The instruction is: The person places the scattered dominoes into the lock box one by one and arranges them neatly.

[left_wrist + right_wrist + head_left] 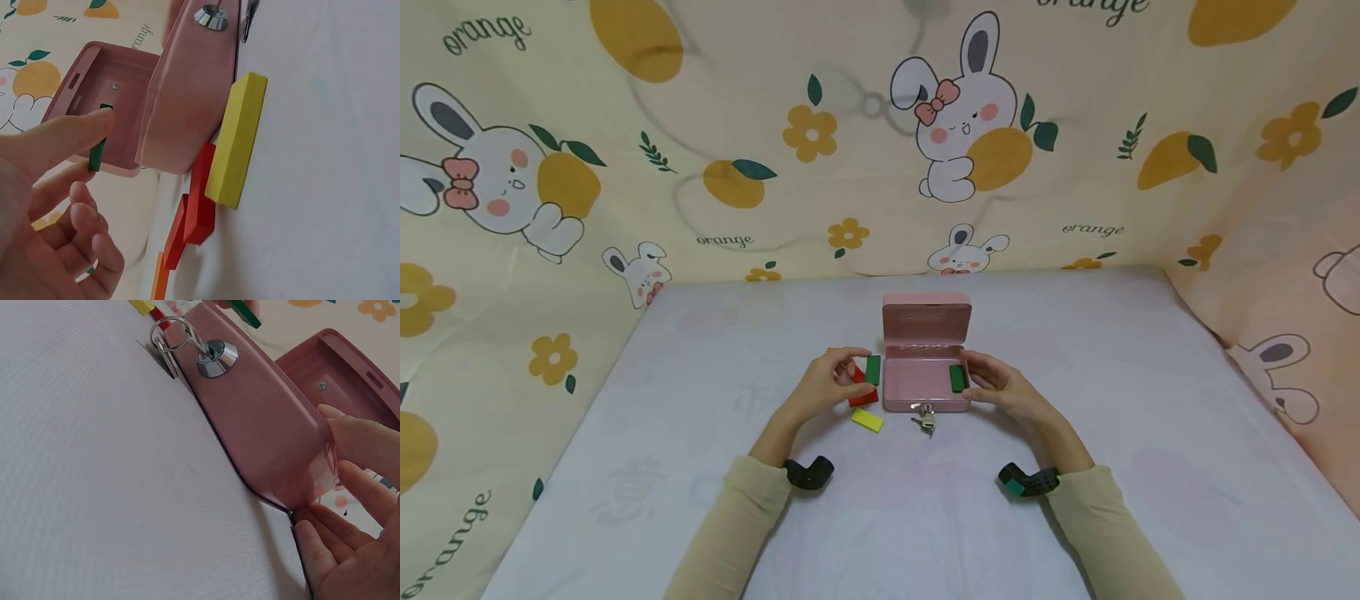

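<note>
My left hand (pixel 822 382) pinches a green block (pixel 872 369) between thumb and fingertips, just left of an open pink metal cash box (pixel 921 385). In the left wrist view, that green block (pixel 97 150) appears edge-on in front of the raised lid (pixel 119 94). My right hand (pixel 1011 390) holds the box's right side, thumb at the rim and other fingers against the outer wall (pixel 312 481). Inside the box by its right wall is another green block (pixel 957 378). Keys (pixel 927 419) hang from the lock (pixel 217 358) on the box's front.
Left of the box lie red blocks (pixel 201 200), a yellow block (pixel 867 420) and an orange block (pixel 160 278). All rest on a white-covered table (pixel 880 517). Behind stands a cream cloth (pixel 850 192) printed with rabbits and oranges.
</note>
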Demonstrator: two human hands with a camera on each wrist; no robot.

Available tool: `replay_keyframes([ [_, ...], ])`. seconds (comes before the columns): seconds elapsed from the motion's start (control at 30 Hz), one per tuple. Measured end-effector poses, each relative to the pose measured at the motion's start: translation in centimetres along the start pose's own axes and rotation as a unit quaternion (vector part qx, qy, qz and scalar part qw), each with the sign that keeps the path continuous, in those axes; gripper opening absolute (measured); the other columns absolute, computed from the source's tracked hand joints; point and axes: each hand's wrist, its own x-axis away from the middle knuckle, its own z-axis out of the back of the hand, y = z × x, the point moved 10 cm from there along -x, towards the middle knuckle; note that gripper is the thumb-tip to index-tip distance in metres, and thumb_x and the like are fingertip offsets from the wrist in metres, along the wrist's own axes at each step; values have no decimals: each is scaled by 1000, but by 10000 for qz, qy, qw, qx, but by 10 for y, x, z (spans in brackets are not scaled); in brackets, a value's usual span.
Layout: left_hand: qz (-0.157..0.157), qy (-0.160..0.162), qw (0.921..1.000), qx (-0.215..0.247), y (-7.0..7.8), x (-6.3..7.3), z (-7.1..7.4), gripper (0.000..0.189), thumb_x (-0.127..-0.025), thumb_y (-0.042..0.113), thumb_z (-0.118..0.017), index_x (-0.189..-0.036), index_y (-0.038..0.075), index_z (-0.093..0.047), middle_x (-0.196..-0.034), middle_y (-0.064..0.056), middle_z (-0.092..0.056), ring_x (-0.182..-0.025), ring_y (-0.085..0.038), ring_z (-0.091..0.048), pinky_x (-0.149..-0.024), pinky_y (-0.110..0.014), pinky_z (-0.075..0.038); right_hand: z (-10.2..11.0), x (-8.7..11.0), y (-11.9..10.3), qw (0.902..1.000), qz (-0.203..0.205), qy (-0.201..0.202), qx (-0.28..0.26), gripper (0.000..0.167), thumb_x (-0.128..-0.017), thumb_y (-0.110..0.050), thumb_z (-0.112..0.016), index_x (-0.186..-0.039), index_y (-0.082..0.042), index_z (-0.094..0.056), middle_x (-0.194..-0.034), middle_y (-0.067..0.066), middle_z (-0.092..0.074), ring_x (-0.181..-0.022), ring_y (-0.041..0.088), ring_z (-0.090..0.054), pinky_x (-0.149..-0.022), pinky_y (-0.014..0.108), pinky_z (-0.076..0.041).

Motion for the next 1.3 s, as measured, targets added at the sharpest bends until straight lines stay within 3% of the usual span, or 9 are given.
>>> replay_keyframes([
  [0.6, -437, 89, 9987, 232, 15, -5, -8, 49, -79, 7, -77, -124, -1, -59, -85, -22, -53, -64, -11, -40, -58, -16, -33, 1, 0, 1, 9999, 49, 17, -106, 71, -89, -6, -65, -147, 9, -26, -155, 30, -23, -144, 47, -21, -104, 7, -34],
  [1.0, -553, 31, 9973, 483, 25, -9, -19, 54, -79, 3, -76, -129, -2, -56, -85, -26, -52, -64, -12, -41, -58, -16, -34, 0, 1, -3, 9996, 178, -48, -207, 71, -88, -3, -66, -145, 12, -27, -154, 33, -22, -142, 49, -19, -104, 8, -35],
  [1.3, -420, -18, 9983, 399, 32, -13, -29, 51, -81, 8, -75, -129, 5, -57, -86, -17, -52, -73, -13, -43, -62, -16, -35, -1, -1, -2, 9995, 263, -79, -148, 71, -87, -5, -67, -145, 11, -28, -152, 34, -25, -142, 47, -24, -103, 6, -35],
])
